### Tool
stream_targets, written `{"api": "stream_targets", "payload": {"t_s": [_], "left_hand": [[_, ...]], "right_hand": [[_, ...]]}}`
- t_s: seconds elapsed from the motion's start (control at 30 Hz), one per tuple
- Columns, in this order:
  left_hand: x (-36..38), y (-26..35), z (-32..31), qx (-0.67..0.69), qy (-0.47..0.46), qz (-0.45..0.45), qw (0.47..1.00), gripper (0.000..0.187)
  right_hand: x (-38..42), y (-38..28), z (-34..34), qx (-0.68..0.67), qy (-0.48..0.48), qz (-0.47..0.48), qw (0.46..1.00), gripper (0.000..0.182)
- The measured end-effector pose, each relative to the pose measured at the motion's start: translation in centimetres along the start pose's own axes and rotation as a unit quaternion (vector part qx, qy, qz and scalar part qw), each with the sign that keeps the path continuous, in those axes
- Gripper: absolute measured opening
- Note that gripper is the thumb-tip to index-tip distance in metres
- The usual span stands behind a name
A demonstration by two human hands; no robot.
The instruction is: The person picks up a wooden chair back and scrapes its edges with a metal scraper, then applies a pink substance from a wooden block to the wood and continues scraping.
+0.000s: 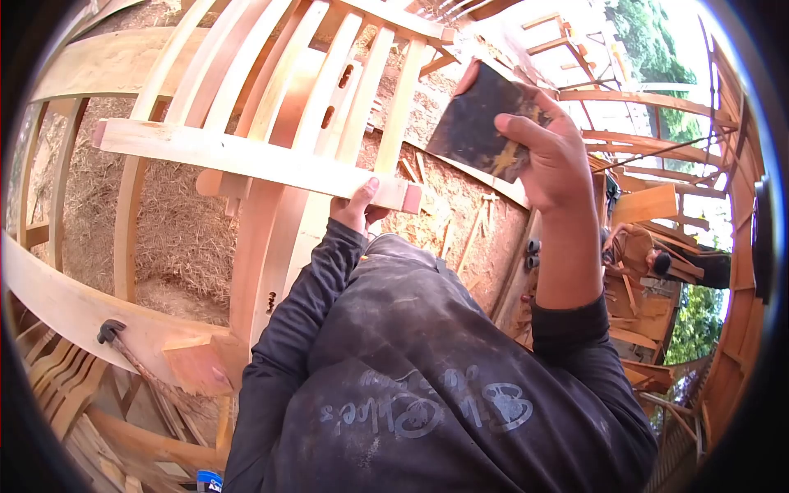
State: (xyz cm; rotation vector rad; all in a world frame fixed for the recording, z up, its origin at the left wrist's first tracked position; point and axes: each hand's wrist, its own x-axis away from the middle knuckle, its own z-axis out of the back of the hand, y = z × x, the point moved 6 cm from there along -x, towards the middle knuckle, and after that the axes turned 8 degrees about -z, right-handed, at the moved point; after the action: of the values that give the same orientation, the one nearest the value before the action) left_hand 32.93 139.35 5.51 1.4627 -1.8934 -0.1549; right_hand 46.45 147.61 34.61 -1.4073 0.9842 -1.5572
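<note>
My left hand grips the bottom rail of a pale wooden slatted frame near its right end, thumb on top and fingers underneath. The slats run up and away from this rail, and the frame rests over heavier timbers. Raised at the upper right, my right hand holds a dark, flat rectangular block with worn tan patches near the thumb. The block is apart from the frame. Its exact kind I cannot make out.
A claw hammer lies on a curved wooden beam at the left, beside a short wood block. Shavings and offcuts cover the ground. Another person sits among stacked timber at the right.
</note>
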Motion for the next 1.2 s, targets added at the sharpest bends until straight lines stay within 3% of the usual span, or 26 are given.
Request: {"api": "stream_targets", "payload": {"t_s": [0.13,0.17,0.2,0.3,0.43,0.47,0.53,0.6,0.7,0.8,0.9,1.03,1.1,1.13,1.2], "left_hand": [[0.6,1.1,-1.4,0.042,-0.038,-0.021,0.998,0.039],[0.8,1.4,-1.9,0.03,-0.045,-0.021,0.998,0.051],[0.6,0.9,-1.6,0.026,-0.033,-0.025,0.999,0.051],[0.5,0.9,-1.5,0.023,-0.014,-0.061,0.998,0.053],[-0.1,-0.8,-0.5,0.097,0.022,-0.134,0.986,0.06],[0.0,-1.1,-0.5,0.15,0.069,-0.192,0.967,0.06],[0.5,-1.1,-2.2,0.23,0.151,-0.257,0.926,0.058],[1.0,-2.0,-4.2,0.288,0.222,-0.269,0.892,0.054],[-4.1,-12.9,1.6,0.317,0.184,-0.223,0.903,0.047],[-7.8,-12.6,-8.2,0.103,0.186,-0.147,0.966,0.051],[-13.8,-10.6,-14.0,0.062,0.123,-0.176,0.975,0.07],[-18.7,-5.5,-17.1,0.108,0.106,-0.284,0.947,0.072],[-21.3,-4.9,-16.5,0.203,0.078,-0.272,0.937,0.072],[-21.0,-3.6,-17.4,0.196,0.083,-0.327,0.921,0.059],[-21.5,-2.4,-18.1,0.219,0.103,-0.319,0.916,0.044]], "right_hand": [[-0.9,-1.8,5.4,-0.076,0.028,0.06,0.995,0.052],[-1.7,-1.8,7.0,-0.093,0.031,0.069,0.993,0.051],[-2.6,-1.8,8.5,-0.109,0.031,0.077,0.991,0.051],[-6.1,-2.4,11.5,-0.174,-0.025,0.097,0.98,0.047],[-13.1,-4.0,16.1,-0.103,-0.109,0.131,0.98,0.041],[-14.5,-5.0,15.9,-0.063,-0.169,0.137,0.974,0.038],[-17.5,-6.8,15.8,0.1,-0.17,0.198,0.96,0.033],[-20.6,-8.9,15.1,0.317,-0.206,0.276,0.884,0.024],[-23.9,-10.9,12.8,0.442,-0.279,0.352,0.776,0.023],[-26.5,-11.4,9.8,0.527,-0.355,0.384,0.67,0.023],[-29.0,-9.7,6.3,0.578,-0.426,0.424,0.552,0.027],[-30.5,-7.9,3.6,0.642,-0.434,0.41,0.48,0.03],[-31.9,-7.0,2.8,0.643,-0.446,0.414,0.464,0.031],[-32.2,-6.7,2.6,0.661,-0.44,0.399,0.458,0.031],[-32.8,-5.9,2.4,0.698,-0.427,0.368,0.441,0.031]]}}
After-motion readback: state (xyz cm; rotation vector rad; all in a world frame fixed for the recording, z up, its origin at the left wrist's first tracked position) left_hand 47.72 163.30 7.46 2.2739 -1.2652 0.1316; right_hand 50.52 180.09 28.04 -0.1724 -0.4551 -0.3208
